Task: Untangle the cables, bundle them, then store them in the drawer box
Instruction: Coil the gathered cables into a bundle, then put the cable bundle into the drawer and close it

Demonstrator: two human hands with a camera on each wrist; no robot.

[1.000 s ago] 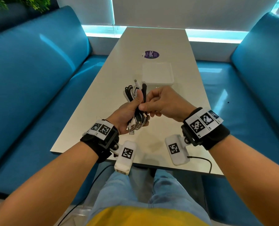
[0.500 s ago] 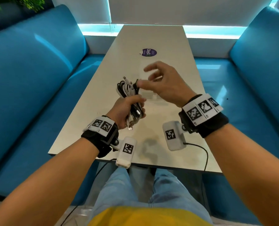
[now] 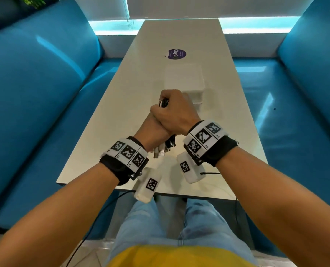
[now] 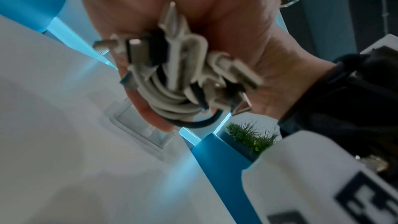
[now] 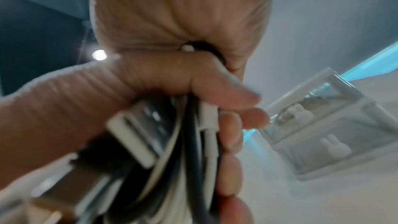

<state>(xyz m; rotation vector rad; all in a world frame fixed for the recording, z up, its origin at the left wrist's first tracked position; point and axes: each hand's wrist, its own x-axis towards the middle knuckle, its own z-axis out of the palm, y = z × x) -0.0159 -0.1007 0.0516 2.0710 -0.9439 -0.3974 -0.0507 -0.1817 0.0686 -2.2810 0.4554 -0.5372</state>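
Observation:
A bundle of white and black cables [image 3: 163, 103] is held upright above the table's middle. My left hand [image 3: 153, 132] grips its lower part, and several plugs [image 3: 161, 151] stick out below the fist. My right hand [image 3: 174, 112] is curled round the upper end, stacked on the left hand. The left wrist view shows the coiled cables [image 4: 178, 81] with loose plugs. In the right wrist view, cables [image 5: 189, 146] run through curled fingers [image 5: 230, 142]. The translucent white drawer box [image 3: 183, 78] stands just beyond the hands; its drawers [image 5: 323, 122] have bunny-shaped knobs.
The long pale table [image 3: 121, 120] runs away from me between two blue sofas [image 3: 35, 97] [image 3: 306, 89]. A round purple sticker [image 3: 177, 54] lies beyond the box. A black wire [image 3: 210, 173] trails from the right wrist device at the near edge.
The right hand let go of the bundle and lifted open toward the box, then came back down and closed over the bundle's upper end. The left hand kept its grip throughout.

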